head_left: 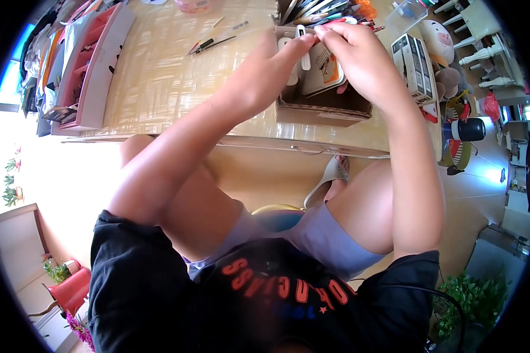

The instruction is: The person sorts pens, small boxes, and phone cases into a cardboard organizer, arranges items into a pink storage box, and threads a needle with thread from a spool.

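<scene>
Both hands meet over the cardboard box at the table's far side. My left hand comes in from the left, its thumb and fingers closed near the box's far edge. My right hand is closed too, fingertips pinched beside the left ones. Something small and red shows at the right fingers; what either hand holds is too small to make out. Inside the box are a white stick-like item and a flat, light-coloured item with an orange edge.
Pens crowd a holder behind the box. Several slim tools lie on the table. A pink and white shelf stands left. Right of the box are a black-and-white carton and a plush toy.
</scene>
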Demonstrator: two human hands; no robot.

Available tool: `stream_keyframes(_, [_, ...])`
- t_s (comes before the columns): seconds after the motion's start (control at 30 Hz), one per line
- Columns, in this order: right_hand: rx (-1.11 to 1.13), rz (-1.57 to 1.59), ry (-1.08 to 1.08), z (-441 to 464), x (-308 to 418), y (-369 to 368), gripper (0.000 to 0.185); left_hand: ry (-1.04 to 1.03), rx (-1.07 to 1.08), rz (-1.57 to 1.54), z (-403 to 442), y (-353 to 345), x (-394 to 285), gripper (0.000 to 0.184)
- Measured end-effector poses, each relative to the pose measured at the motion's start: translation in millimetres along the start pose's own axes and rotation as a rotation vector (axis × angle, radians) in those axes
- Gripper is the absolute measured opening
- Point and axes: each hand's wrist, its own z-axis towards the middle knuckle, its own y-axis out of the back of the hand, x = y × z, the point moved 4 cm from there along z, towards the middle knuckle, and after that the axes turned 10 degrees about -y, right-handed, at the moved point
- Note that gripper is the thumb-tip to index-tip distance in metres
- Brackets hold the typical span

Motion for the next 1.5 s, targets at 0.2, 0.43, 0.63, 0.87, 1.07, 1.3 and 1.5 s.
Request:
stream_keyframes(0.2, [0.115,0.07,-0.195,-7,-1,-11,0.038,-0.01,0.009,0.027,0,2,6,0.078])
stream_keyframes(0.43, [0.365,0.132,-0.304,-20,4,-3,0.033,0.057,0.016,-0.014,1,4,-2,0.081])
stream_keyframes(0.63, [0.412,0.162,-0.298,-14,0,-1,0.038,-0.423,-0.223,0.332,0,6,-21,0.072])
stream_keyframes(0.87, [0.345,0.406,-0.301,-15,-10,-2,0.032,-0.744,0.082,0.626,-6,5,-48,0.088])
stream_keyframes(1.07, [0.318,0.408,-0.228,-21,-15,0,0.033,-0.701,0.111,0.562,0,3,-35,0.085])
stream_keyframes(1.3, [-0.427,0.079,0.036,-27,-2,129,0.031,-0.74,0.154,0.661,-1,1,-36,0.073])
stream_keyframes(1.5, [-0.541,-0.386,-0.211,15,-124,214,0.042,-0.658,0.173,0.601,-3,-3,-34,0.073])
